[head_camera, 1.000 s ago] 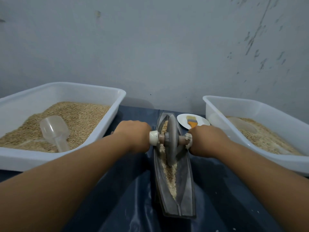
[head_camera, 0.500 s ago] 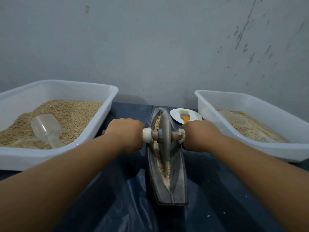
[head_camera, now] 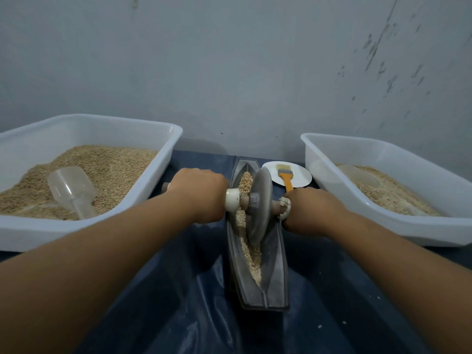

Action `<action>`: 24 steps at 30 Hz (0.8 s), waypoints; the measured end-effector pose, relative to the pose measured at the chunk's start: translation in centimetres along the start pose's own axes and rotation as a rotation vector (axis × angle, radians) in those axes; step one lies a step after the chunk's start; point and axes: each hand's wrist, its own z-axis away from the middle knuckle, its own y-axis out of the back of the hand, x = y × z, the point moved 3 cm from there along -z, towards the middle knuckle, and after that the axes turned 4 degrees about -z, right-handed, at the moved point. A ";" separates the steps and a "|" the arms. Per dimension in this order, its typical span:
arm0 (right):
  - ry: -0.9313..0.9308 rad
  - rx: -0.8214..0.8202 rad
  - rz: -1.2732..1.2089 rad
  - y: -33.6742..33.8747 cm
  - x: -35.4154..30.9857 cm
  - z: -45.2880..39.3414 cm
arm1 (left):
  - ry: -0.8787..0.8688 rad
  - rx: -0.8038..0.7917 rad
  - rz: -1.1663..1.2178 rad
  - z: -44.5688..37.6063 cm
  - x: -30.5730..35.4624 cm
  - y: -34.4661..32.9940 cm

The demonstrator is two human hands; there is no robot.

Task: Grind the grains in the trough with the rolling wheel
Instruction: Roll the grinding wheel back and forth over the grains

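Note:
A narrow grey boat-shaped trough (head_camera: pixel 274 282) lies lengthwise in the middle of the dark blue cloth, with tan grains (head_camera: pixel 252 264) along its groove. A grey metal rolling wheel (head_camera: pixel 259 203) stands upright in the trough around its middle, on a wooden axle with white end caps. My left hand (head_camera: pixel 198 192) grips the axle handle on the left of the wheel. My right hand (head_camera: pixel 310 209) grips the handle on the right. Both fists hide the handles themselves.
A white tub (head_camera: pixel 163 154) of grain with a clear plastic scoop (head_camera: pixel 71 187) stands at the left. Another white tub (head_camera: pixel 398 226) of grain with a scoop stands at the right. A small white plate (head_camera: pixel 301 178) with an orange-handled brush (head_camera: pixel 286 177) sits behind the trough. A wall is close behind.
The wheel and both hands have rolled a little toward me along the trough; more grain shows beyond the wheel at the far end.

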 end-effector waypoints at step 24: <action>0.176 0.192 0.138 1.1 -1.0 3.3 | 0.070 0.054 0.076 4.9 -0.7 -2.2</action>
